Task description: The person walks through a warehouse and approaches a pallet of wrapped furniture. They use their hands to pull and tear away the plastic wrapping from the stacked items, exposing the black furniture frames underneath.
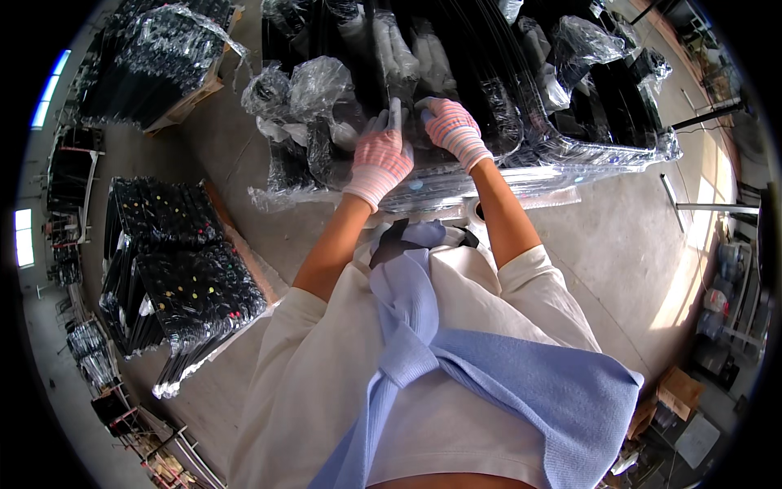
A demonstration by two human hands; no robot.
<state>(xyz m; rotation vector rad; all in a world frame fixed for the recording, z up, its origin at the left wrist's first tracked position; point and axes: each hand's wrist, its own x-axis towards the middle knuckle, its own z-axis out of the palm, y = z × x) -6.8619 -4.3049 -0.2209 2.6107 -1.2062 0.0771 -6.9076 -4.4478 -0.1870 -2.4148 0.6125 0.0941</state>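
Observation:
Both my hands wear pink-and-white striped gloves with grey fingertips. My left hand [381, 161] lies at the near side of a large stack of black panels [481, 73], its index finger stretched forward and the other fingers apart. Just right of it, my right hand [453, 133] has its fingers bent in at the stack; whatever they grip is hidden. Clear plastic film [326, 85] bunches up to the left of my hands and wraps the near edge of the stack. White wrapped pieces [393, 50] poke up between the panels, beyond my fingertips.
A second film-wrapped stack [607, 102] adjoins on the right. To my left, black panels with coloured dots [191, 285] lean beside a brown board, and another wrapped stack [155, 65] sits on a wooden pallet [191, 102]. A cardboard box [680, 393] is at lower right.

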